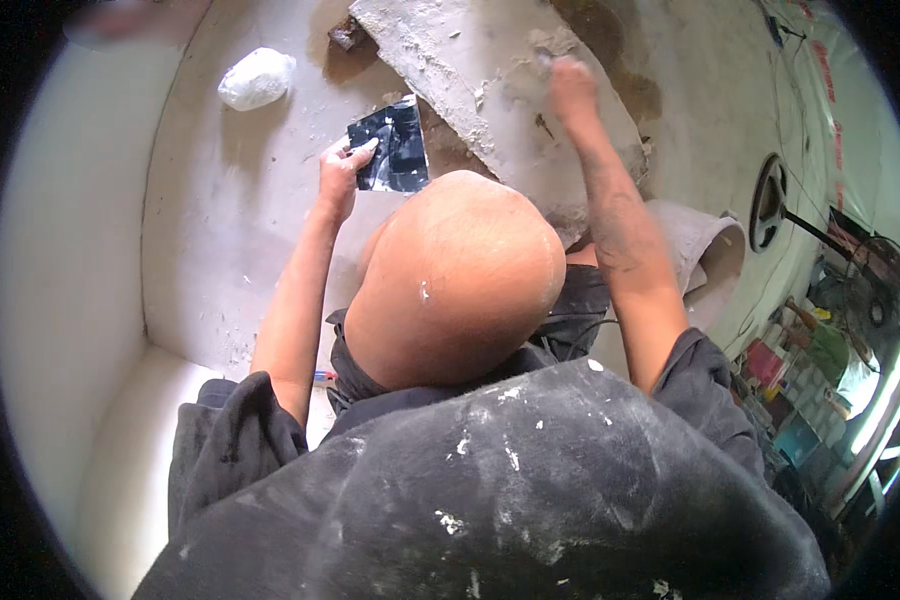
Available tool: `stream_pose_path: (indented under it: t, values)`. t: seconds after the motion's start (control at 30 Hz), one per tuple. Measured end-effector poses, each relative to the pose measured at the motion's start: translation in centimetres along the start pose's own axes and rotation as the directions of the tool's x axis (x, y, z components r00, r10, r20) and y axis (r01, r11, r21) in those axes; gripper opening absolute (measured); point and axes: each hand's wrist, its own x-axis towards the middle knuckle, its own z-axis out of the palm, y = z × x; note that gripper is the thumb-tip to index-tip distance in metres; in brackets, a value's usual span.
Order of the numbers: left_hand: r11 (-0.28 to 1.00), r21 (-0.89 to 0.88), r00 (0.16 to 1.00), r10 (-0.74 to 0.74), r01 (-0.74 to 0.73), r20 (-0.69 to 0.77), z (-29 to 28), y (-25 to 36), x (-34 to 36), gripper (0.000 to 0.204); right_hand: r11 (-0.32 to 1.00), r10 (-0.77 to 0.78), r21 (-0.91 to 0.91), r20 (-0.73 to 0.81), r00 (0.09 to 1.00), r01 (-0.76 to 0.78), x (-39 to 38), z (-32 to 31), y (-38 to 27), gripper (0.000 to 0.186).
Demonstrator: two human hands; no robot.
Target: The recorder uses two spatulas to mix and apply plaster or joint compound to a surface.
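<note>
My left hand (338, 180) grips the edge of a flat, glossy black sheet (406, 145) with pale smears, its thumb lying on top. At the far side, my right hand (573, 92) is closed and smeared by motion over a large pale board (505, 105). Just beyond its fingers lies a patch of whitish paste (560, 42). A small greyish thing shows at the fingertips, too blurred to name. Rough lumps of dried paste run along the board's left edge.
A white plastic-wrapped bundle (257, 79) lies left of the black sheet. Near the board's far-left corner is a dark block (346, 34). A curled pale sheet (715, 250) and a dark ring on a pole (768, 203) stand to the right. My bent knee (460, 270) rises between my arms.
</note>
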Motion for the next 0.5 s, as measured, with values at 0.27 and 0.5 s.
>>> stream_pose_path:
  t: [0.27,0.5]
  values:
    - [0.996,0.019,0.996,0.086,-0.086,0.034,0.6,0.4,0.3,0.020,0.944,-0.254,0.173,-0.165,0.953,0.282,-1.0,0.6,4.2,0.018]
    - [0.993,-0.108,0.995,0.058,-0.048,0.085,2.7,0.7,0.9,0.016,0.975,-0.207,0.049,-0.147,0.967,0.216,-2.0,4.2,-0.9,0.017]
